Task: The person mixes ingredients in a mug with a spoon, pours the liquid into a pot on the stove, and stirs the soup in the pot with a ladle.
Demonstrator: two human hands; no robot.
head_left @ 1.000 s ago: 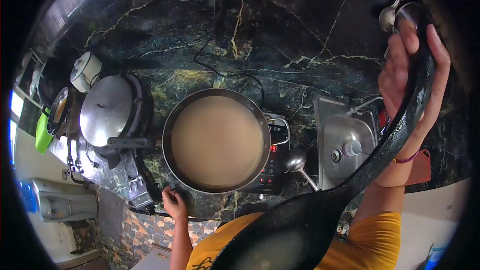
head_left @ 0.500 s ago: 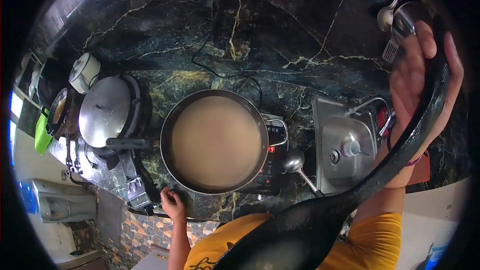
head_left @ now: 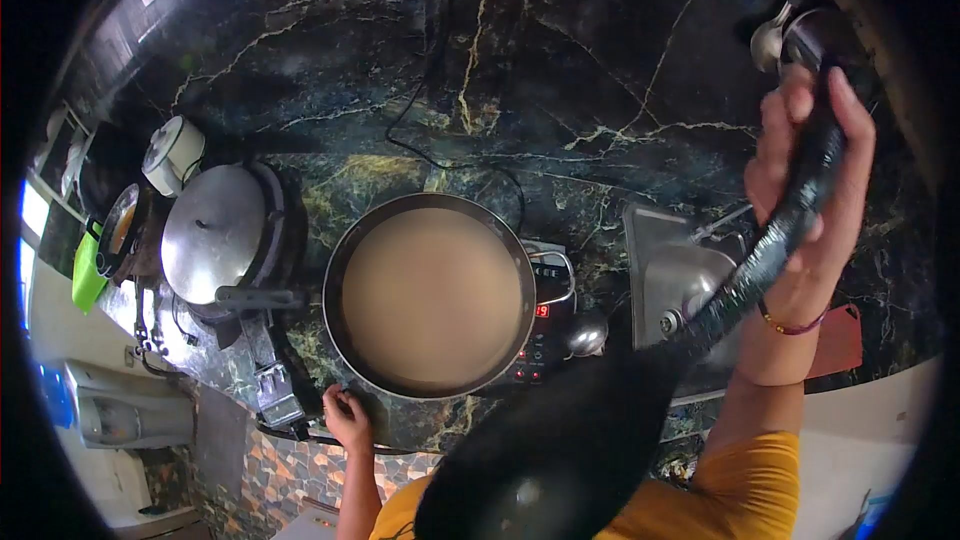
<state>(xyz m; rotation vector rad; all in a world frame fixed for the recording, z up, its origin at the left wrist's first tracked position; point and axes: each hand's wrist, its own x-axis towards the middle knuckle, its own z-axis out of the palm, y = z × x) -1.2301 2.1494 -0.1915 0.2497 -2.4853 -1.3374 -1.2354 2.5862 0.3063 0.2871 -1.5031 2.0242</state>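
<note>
My right hand [head_left: 838, 220] grips the handle of a black ladle [head_left: 560, 430], raised close to the camera. Its dark bowl slants down across the lower middle of the view, over my yellow shirt. Below it, a wide dark pan [head_left: 331, 285] with a metal side handle holds a smooth beige liquid [head_left: 432, 295]. The pan sits on a black induction cooker [head_left: 548, 275] whose red display is lit. At the counter's front edge, left of the pan, my left hand [head_left: 348, 420] is curled closed. Whether anything lies inside its fingers is hidden.
Left stand a lidded metal pot [head_left: 213, 230], a small white pot [head_left: 173, 155] and a power strip [head_left: 278, 395]. A metal ladle [head_left: 587, 333] lies between the cooker and the steel sink [head_left: 645, 250]. Utensils stand in a metal cup [head_left: 815, 35] at the back right. A cord [head_left: 400, 130] crosses the counter.
My right hand and the black ladle have shifted left, and the ladle's bowl now shows more fully. The view has tilted slightly. My left hand stays at the counter edge.
</note>
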